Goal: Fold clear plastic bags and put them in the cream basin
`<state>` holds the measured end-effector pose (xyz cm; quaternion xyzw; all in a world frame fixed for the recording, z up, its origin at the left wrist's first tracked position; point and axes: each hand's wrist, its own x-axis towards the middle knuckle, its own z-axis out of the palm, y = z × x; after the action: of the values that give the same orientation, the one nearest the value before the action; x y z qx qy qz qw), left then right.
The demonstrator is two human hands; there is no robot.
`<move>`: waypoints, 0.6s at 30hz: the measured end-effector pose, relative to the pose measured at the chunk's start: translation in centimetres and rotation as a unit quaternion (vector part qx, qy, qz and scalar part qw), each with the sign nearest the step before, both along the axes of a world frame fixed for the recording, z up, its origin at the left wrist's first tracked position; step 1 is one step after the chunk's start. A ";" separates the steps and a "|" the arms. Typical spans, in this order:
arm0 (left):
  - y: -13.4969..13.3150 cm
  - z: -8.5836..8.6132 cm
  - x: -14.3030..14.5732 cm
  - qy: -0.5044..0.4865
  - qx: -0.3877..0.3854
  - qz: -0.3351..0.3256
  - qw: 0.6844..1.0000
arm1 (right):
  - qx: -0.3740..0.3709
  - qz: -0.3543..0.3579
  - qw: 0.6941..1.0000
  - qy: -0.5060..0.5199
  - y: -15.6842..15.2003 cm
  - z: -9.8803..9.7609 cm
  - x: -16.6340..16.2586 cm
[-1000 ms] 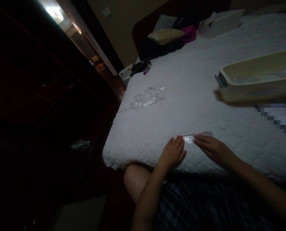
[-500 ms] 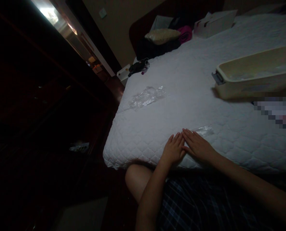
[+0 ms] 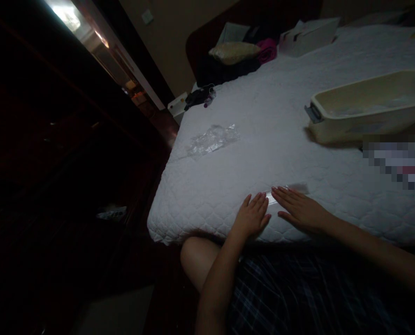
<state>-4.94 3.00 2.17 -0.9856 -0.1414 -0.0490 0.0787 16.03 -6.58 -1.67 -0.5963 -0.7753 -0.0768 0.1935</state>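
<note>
A folded strip of clear plastic bag lies on the white quilted bed near its front edge. My left hand rests flat at the strip's left end, fingers stretched out. Over the strip's middle, my right hand lies palm down with its fingers extended, hiding part of the plastic. A narrow gap between the two hands shows the shiny plastic. Farther back on the bed a second clear plastic bag is spread out and crumpled.
A cream storage bin with a grey latch stands at the right, beside a blurred-out item. At the back are a white box, a pillow-like bag and a rolled magenta cloth. Dark furniture fills the left.
My right hand has slid to the right along the plastic, away from my left hand. The left hand has stayed almost in place, and more of the strip shows between them.
</note>
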 end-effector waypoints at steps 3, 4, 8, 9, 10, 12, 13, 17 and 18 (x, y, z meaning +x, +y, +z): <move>-0.1 0.1 0.0 0.002 0.004 -0.002 1.000 | -0.011 -0.004 1.000 -0.013 -0.2 0.0 0.1; -0.1 0.1 -0.1 0.001 0.005 -0.003 1.000 | -0.014 -0.004 1.000 -0.016 -0.3 0.0 0.1; 0.0 -0.2 -0.1 -0.008 0.000 0.003 1.000 | -0.013 -0.036 0.999 -0.018 -0.7 0.2 1.2; 0.1 -0.3 -0.1 -0.010 -0.002 0.005 1.000 | -0.013 -0.056 0.998 -0.016 -0.9 0.2 1.8; 0.1 -0.4 -0.1 -0.012 -0.003 0.007 1.000 | -0.014 -0.079 0.997 -0.012 -1.1 0.3 2.5; 0.1 -0.4 -0.1 -0.013 -0.005 0.006 1.000 | -0.031 -0.095 0.995 -0.005 -1.5 0.3 3.8; 0.2 -0.4 -0.1 -0.013 -0.005 0.006 1.000 | -0.040 -0.095 0.995 -0.003 -1.7 0.3 4.3; 0.1 -0.3 -0.1 -0.020 -0.002 0.007 1.000 | -0.055 -0.107 0.993 0.002 -1.8 0.0 5.1; 0.1 -0.3 -0.2 -0.023 -0.002 0.007 1.000 | -0.054 -0.123 0.991 0.006 -1.8 -0.1 5.3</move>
<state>-5.13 3.07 1.87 -0.9834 -0.1497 -0.0705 0.0742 21.29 -8.37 -1.72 -0.6975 -0.6974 -0.0543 0.1552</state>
